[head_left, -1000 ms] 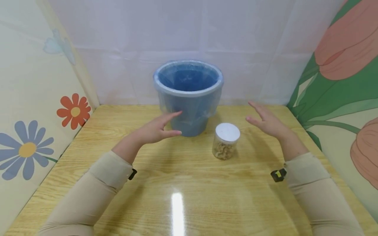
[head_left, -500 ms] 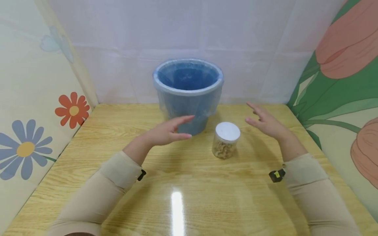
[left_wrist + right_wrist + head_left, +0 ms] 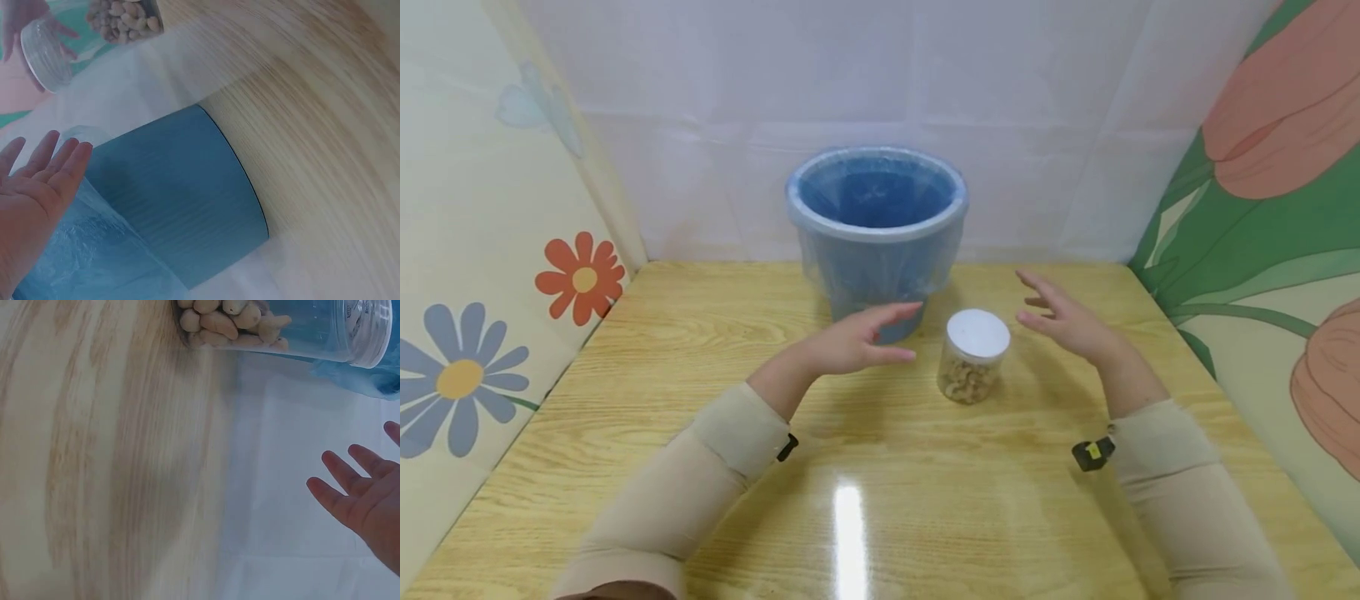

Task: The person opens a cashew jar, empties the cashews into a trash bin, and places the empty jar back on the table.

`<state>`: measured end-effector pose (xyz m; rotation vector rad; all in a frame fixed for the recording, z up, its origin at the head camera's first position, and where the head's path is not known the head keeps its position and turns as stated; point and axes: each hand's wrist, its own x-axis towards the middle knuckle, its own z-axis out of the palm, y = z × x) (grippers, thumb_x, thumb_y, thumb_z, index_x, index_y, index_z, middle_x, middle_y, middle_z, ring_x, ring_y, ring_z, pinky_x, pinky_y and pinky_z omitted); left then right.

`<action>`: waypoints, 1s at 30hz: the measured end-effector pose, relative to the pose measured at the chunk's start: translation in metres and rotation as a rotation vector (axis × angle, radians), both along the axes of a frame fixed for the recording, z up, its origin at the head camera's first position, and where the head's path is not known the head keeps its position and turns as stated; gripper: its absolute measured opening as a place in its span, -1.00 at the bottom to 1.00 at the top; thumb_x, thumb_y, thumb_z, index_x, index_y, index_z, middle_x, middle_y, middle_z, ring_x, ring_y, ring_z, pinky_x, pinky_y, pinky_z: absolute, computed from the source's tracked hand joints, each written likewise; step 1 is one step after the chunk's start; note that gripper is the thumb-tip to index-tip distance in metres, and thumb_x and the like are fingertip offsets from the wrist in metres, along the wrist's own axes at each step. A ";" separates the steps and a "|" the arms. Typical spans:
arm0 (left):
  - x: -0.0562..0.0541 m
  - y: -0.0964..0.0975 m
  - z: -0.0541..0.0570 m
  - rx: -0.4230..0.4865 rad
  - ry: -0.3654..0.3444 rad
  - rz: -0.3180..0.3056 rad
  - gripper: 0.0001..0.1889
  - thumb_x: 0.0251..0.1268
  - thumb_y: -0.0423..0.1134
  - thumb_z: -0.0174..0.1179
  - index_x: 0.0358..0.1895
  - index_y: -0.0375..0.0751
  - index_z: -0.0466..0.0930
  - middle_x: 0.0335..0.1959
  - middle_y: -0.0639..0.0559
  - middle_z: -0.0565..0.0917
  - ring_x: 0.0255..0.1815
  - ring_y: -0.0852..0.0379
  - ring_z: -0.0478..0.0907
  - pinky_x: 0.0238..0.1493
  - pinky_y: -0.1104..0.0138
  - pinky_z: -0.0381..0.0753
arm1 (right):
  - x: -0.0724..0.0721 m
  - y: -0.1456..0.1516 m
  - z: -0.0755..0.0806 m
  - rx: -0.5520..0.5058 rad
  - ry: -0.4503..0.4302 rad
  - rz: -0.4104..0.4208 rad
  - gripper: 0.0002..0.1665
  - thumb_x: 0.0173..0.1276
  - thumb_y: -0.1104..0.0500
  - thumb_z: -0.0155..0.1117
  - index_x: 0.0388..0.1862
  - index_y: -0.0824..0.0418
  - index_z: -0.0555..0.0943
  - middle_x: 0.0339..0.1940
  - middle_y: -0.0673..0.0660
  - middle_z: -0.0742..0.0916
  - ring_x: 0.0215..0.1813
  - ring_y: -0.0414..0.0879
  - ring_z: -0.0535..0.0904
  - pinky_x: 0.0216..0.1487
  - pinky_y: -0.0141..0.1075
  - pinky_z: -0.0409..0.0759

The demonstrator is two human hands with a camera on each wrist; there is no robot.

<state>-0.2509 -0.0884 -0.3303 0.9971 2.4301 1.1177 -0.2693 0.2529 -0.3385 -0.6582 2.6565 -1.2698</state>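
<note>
A clear jar [image 3: 973, 357] with a white lid stands upright on the table, partly filled with cashew nuts [image 3: 219, 324]. To its left, my left hand [image 3: 850, 340] hovers with fingers extended, thumb apart, holding nothing; it covers part of the blue bin [image 3: 880, 267] behind. On the jar's other side is my right hand [image 3: 1071, 325], fingers spread and a small gap from the jar. The left wrist view shows the left palm [image 3: 31, 200] beside the bin. In the right wrist view the right hand [image 3: 369, 494] is likewise apart from the jar.
The bin, lined with a thin clear plastic bag [image 3: 106, 244], stands at the back of the wooden table [image 3: 925, 500]. Behind it hangs a white cloth [image 3: 730, 108]. Flower-patterned panels [image 3: 467, 250] border both sides.
My left hand has moved right, from beside the bin to nearer the jar. My right hand has drifted slightly left toward the jar, which has stayed in place.
</note>
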 end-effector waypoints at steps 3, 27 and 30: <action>-0.003 0.005 -0.002 0.032 -0.002 0.003 -0.20 0.15 0.10 0.18 0.42 0.05 0.02 0.40 0.12 0.13 0.38 0.15 0.08 0.32 0.05 0.16 | 0.001 -0.002 -0.004 -0.033 -0.025 0.008 -0.18 0.38 0.05 0.07 0.48 -0.02 -0.11 0.47 0.22 0.02 0.36 0.27 0.10 0.28 0.17 0.15; -0.014 0.052 -0.023 0.127 -0.130 0.155 -0.14 0.02 -0.06 0.34 0.40 -0.04 0.07 0.35 -0.03 0.24 0.31 -0.02 0.23 0.26 0.11 0.30 | -0.005 -0.014 -0.034 -0.146 -0.148 0.195 0.18 0.07 0.21 0.39 0.47 -0.14 -0.17 0.47 0.25 0.01 0.36 0.29 0.10 0.30 0.14 0.14; -0.014 0.054 -0.025 0.131 -0.145 0.162 -0.11 0.00 -0.08 0.36 0.40 -0.04 0.06 0.34 -0.04 0.26 0.30 -0.03 0.24 0.24 0.09 0.32 | -0.005 -0.017 -0.038 -0.178 -0.163 0.213 0.23 0.04 0.22 0.42 0.48 -0.10 -0.21 0.46 0.28 0.00 0.38 0.28 0.04 0.31 0.15 0.11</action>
